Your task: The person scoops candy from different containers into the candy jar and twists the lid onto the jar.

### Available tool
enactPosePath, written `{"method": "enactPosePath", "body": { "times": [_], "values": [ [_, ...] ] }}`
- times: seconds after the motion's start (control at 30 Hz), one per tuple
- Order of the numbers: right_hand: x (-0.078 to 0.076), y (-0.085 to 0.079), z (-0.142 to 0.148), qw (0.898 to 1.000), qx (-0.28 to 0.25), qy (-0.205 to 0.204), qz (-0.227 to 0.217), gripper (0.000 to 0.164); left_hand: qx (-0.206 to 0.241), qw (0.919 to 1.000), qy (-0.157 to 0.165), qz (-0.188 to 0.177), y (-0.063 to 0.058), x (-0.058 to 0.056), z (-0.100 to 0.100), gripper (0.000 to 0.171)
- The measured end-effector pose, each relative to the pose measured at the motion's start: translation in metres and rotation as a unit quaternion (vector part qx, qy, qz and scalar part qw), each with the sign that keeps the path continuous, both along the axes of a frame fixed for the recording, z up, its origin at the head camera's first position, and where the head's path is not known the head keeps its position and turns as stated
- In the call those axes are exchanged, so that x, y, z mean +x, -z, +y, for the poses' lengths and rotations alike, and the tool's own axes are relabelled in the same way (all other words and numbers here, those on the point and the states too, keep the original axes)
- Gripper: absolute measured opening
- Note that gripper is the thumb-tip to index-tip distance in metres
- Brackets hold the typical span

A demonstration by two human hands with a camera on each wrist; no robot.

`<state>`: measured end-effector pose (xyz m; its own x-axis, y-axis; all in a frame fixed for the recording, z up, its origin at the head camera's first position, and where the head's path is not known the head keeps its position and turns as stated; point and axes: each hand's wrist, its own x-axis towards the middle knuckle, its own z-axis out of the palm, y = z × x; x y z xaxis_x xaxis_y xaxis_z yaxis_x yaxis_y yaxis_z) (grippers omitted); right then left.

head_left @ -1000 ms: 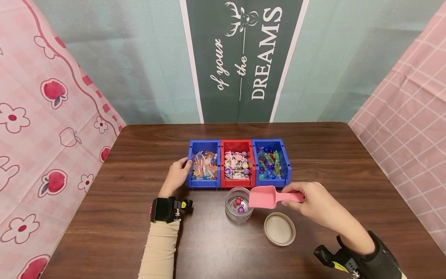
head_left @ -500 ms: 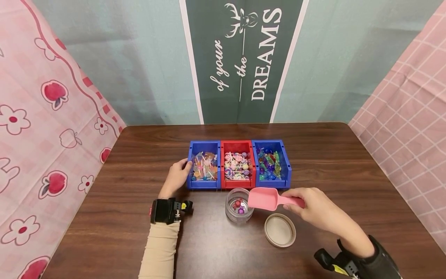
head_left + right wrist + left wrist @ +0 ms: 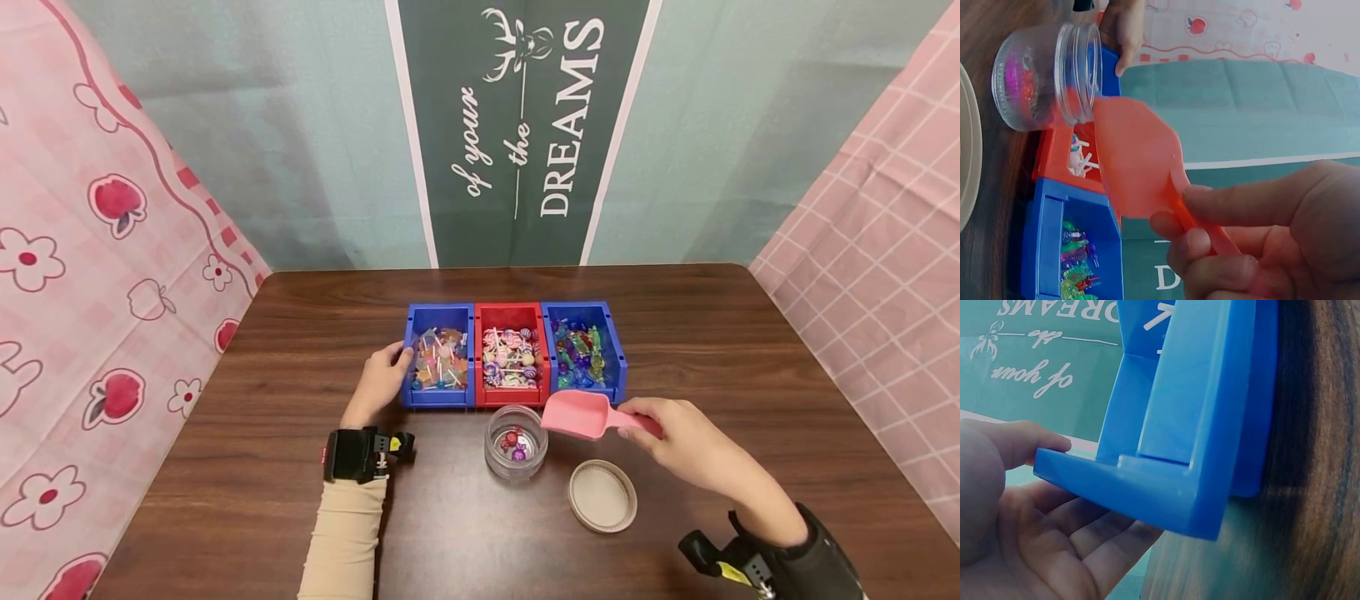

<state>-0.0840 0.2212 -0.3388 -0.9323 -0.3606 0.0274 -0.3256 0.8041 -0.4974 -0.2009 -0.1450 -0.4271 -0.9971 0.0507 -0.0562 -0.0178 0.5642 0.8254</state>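
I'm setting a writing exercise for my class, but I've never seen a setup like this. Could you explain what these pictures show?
There is no robot arm here, just a person's bare hands. The wide picture comes from a camera worn on the head, looking forward and down. The two close-ups come from small cameras strapped to the wrists, each watching one hand.

On the wooden table stand a left blue bin, a red bin and a right blue bin, side by side, holding colourful candy-like pieces. In front are an open clear jar with a few pieces inside and a round lid.

The left hand grips the left blue bin's side; the right hand holds a pink scoop beside the jar.
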Motion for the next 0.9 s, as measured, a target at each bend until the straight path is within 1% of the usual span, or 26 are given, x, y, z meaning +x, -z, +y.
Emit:
{"method": "enactPosePath", "body": {
  "times": [0.17,0.3,0.43,0.7,0.9],
  "values": [
    [-0.005,-0.003,0.002,0.999,0.016,0.052,-0.005,0.025,0.001,1.0,0.0,0.0,0.0,0.0,0.0,0.044],
    [-0.009,-0.004,0.003,0.997,0.023,0.076,-0.01,0.031,0.0,1.0,0.0,0.002,0.0,0.0,0.0,0.044],
    [-0.013,-0.004,0.004,0.996,0.026,0.084,-0.01,0.034,0.002,1.0,0.002,0.002,-0.001,0.0,0.0,0.044],
    [-0.026,-0.004,0.001,0.996,0.029,0.09,0.006,0.023,0.003,1.0,0.003,0.006,-0.002,0.001,0.0,0.043],
    [-0.035,-0.001,0.0,0.994,0.027,0.103,-0.009,0.02,0.005,1.0,0.001,0.001,-0.001,0.0,0.0,0.044]
  ]
}}
